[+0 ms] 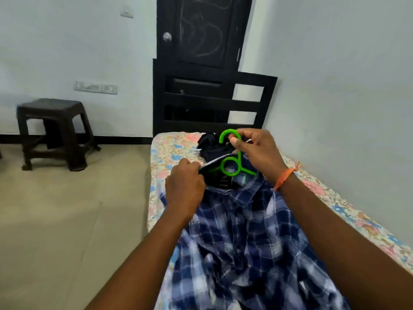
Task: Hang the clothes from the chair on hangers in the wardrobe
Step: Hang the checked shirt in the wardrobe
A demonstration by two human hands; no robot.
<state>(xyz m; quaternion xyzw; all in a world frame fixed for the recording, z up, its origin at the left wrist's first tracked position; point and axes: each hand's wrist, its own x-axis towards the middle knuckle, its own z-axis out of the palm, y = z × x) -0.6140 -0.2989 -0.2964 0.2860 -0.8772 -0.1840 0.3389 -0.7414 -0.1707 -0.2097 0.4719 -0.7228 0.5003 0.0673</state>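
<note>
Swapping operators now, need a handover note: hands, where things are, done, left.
Right hand grips the green hanger at its neck.
Left hand pinches the collar of the blue plaid shirt, which lies on the bed.
Hanger sits at the collar opening; shoulders not visibly seated.
A dark garment lies further up the bed.
Left: seat the shirt, hang it in the wardrobe, then the dark garment.

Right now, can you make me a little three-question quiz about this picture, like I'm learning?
1. True or false: the hanger is red.
2. Which hand holds the hanger's hook: A) left hand, B) right hand?
3. Fill in: the checked shirt lies on the ____.

Key: 1. False, it is green. 2. B; the left hand grips the shirt collar. 3. Bed, on its flowery sheet.
</note>
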